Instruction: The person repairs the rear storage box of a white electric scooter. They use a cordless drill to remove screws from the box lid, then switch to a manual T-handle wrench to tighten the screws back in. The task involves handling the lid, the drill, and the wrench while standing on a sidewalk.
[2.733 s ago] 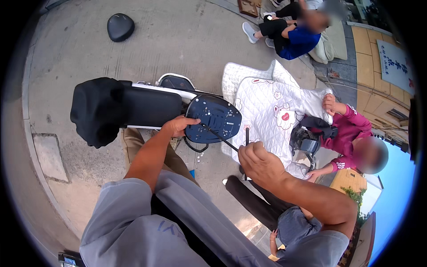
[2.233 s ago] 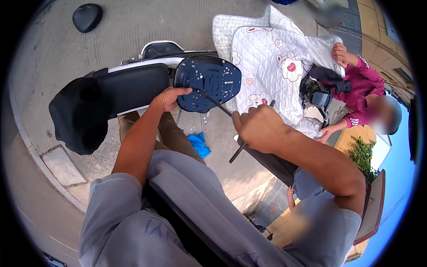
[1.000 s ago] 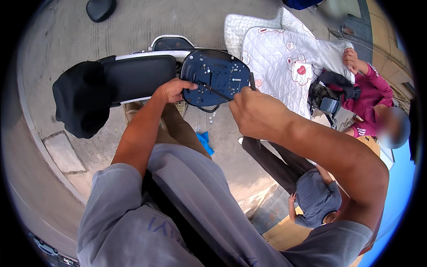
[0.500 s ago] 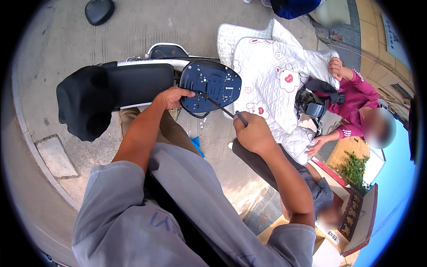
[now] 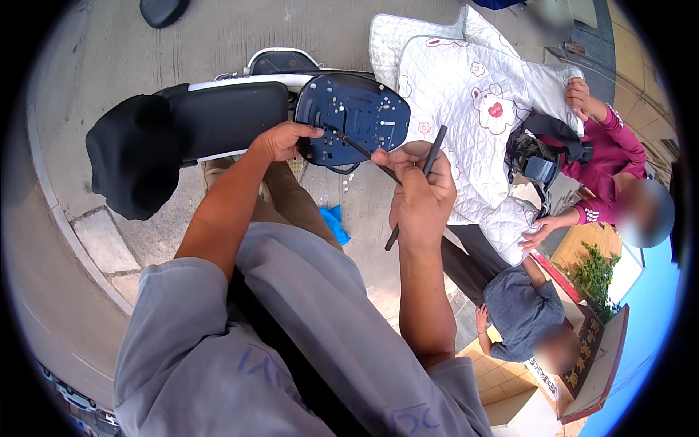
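Both forearms are coming up from the lower edge, bare below grey sleeves. Left hand (image 5: 282,140) is reaching forward with the arm nearly straight, fingers curling in a grip, thumb pointing right. Right hand (image 5: 421,195) is sitting closer in, elbow bent, fingers closing in a fist-like pinch.

The dark blue plastic panel (image 5: 354,116) is sitting tilted w/ its inner side facing up, dotted w/ small pale studs and screw holes, its left edge resting against the black seat. A thin black rod (image 5: 362,151) is angling across its lower right part. A second black rod (image 5: 415,188) is standing near-upright, just right of the panel.
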`<state>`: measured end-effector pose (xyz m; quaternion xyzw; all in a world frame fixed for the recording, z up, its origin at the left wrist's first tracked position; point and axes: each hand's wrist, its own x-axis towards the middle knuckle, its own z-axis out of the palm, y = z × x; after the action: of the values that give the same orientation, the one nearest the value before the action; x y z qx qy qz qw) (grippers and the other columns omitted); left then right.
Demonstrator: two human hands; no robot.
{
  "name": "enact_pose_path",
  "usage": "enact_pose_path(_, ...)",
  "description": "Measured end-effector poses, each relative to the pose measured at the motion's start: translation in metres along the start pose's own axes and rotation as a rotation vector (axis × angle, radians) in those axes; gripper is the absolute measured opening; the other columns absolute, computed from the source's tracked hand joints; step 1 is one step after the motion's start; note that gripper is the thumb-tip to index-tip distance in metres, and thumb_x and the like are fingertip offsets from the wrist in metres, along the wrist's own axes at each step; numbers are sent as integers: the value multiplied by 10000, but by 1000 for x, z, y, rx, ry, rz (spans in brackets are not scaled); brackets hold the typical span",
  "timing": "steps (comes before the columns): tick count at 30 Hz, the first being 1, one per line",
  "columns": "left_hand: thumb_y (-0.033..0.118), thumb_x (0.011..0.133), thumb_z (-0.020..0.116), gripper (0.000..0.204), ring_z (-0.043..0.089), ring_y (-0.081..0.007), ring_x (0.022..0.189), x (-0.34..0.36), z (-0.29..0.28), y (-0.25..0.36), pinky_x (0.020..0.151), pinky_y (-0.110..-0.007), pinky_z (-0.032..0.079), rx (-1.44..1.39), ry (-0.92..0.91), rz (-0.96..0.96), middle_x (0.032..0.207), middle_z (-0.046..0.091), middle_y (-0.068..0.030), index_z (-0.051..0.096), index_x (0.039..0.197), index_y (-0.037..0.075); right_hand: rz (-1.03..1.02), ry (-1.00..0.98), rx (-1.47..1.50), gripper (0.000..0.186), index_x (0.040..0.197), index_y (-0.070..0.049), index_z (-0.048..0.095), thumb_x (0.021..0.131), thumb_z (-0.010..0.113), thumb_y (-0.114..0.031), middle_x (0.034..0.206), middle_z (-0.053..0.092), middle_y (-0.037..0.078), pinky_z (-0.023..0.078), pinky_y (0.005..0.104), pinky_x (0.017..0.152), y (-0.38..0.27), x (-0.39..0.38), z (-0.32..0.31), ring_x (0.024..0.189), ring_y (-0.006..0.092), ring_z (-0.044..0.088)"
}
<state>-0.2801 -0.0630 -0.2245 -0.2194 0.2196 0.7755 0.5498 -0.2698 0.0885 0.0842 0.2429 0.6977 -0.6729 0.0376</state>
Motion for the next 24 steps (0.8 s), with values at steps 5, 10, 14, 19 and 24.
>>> enact_pose_path(5, 127, 944, 759, 346, 764, -215, 992, 6, -5, 1, 699, -371, 587, -2, -21, 34, 1157, 780, -79, 711, 1284, 87, -629, 162, -722, 450, 1384, 55, 572, 936, 608, 41, 1355, 545, 219, 432, 493, 1142, -13, 5, -2, 1376, 325, 521)
enact_pose_path(10, 127, 953, 770, 355, 756, -251, 1009, 9, -3, 9, 844, -442, 628, -16, -34, 23, 1148, 768, -111, 689, 1281, 17, -786, -507, -899, 361, 1000, -19, 763, 722, 570, 108, 1152, 739, 124, 293, 577, 1254, -35, 21, -45, 1329, 359, 621)
enact_pose_path(14, 116, 956, 767, 357, 750, -261, 1052, 7, -7, 7, 935, -469, 613, 32, -24, 57, 1190, 759, -107, 686, 1284, 0, -650, -950, -1065, 386, 1083, -17, 754, 744, 610, 102, 1242, 733, 129, 277, 567, 1283, -86, 24, -29, 1397, 318, 587)
enact_pose_path(19, 123, 941, 786, 366, 742, -243, 1090, -6, -3, 10, 1022, -430, 580, 12, -14, 54, 1207, 766, -115, 709, 1272, -13, -1009, -1180, -1522, 304, 1158, -60, 762, 876, 652, -30, 1250, 750, 96, 391, 537, 1217, -108, 37, -18, 1317, 276, 643)
enact_pose_path(24, 102, 920, 805, 461, 713, -242, 1184, -5, 11, -6, 1075, -477, 551, -31, -95, 55, 1290, 744, -78, 678, 1362, 83, -1252, -1382, -2036, 203, 1058, -83, 789, 915, 648, -116, 1138, 768, 92, 532, 513, 982, -122, 85, 27, 1112, 278, 724)
